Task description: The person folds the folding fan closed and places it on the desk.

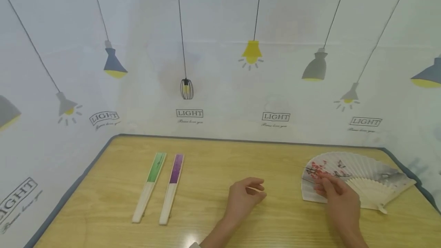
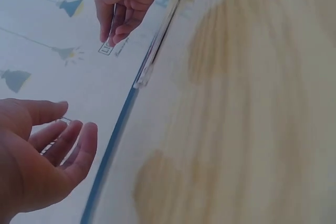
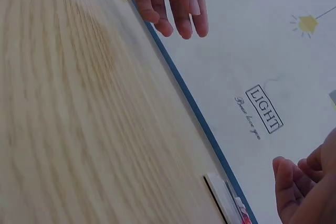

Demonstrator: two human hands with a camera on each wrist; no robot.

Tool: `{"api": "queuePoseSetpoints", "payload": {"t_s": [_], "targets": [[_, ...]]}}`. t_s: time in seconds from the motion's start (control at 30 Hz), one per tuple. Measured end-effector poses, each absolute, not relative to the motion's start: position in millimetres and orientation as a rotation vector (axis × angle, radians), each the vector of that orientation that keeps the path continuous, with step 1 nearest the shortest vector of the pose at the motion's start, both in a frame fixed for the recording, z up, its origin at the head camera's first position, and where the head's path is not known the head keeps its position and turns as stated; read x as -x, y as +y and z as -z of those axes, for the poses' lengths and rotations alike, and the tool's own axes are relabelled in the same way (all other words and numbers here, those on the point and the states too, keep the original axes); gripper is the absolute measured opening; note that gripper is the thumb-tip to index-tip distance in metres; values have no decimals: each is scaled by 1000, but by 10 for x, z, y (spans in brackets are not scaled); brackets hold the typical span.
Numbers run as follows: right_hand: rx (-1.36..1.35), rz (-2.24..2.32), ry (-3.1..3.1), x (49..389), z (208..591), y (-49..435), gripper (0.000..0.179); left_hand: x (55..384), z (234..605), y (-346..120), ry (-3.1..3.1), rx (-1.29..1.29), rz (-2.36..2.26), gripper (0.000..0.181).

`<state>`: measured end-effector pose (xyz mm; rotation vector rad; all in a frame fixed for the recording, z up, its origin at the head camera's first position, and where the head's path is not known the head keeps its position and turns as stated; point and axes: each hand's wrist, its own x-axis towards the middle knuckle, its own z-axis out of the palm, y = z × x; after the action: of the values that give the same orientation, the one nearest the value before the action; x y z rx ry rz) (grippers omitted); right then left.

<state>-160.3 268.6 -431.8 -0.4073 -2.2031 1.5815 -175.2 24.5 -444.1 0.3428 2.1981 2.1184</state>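
Observation:
An unfolded paper fan (image 1: 365,165), white with red blossoms and grey shading, lies spread on the right of the table, its pale ribs toward the near right. My right hand (image 1: 342,202) is above its left part, fingers loosely bent and holding nothing; in the left wrist view a gap shows between this hand (image 2: 128,6) and the fan (image 2: 163,32). My left hand (image 1: 242,198) hovers over the middle of the table, fingers relaxed, thumb apart. Left of it lie two folded fans side by side, one green (image 1: 149,186) and one purple (image 1: 172,188).
The wooden table (image 1: 220,156) has a dark blue edge strip at the back and sides. White cloth walls (image 1: 220,22) printed with lamps and the word LIGHT rise around it on the back, left and right.

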Motion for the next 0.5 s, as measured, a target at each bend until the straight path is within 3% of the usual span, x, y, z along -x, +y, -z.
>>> {"api": "queuePoseSetpoints", "payload": {"t_s": [0.43, 0.5], "targets": [[947, -1567, -1959, 1470, 4362, 3708, 24, 1689, 4533, 424, 1633, -318, -2354, 34], [988, -1505, -1945, 1470, 4378, 3806, 30, 1695, 4537, 423, 1563, -278, -2383, 34]]}}
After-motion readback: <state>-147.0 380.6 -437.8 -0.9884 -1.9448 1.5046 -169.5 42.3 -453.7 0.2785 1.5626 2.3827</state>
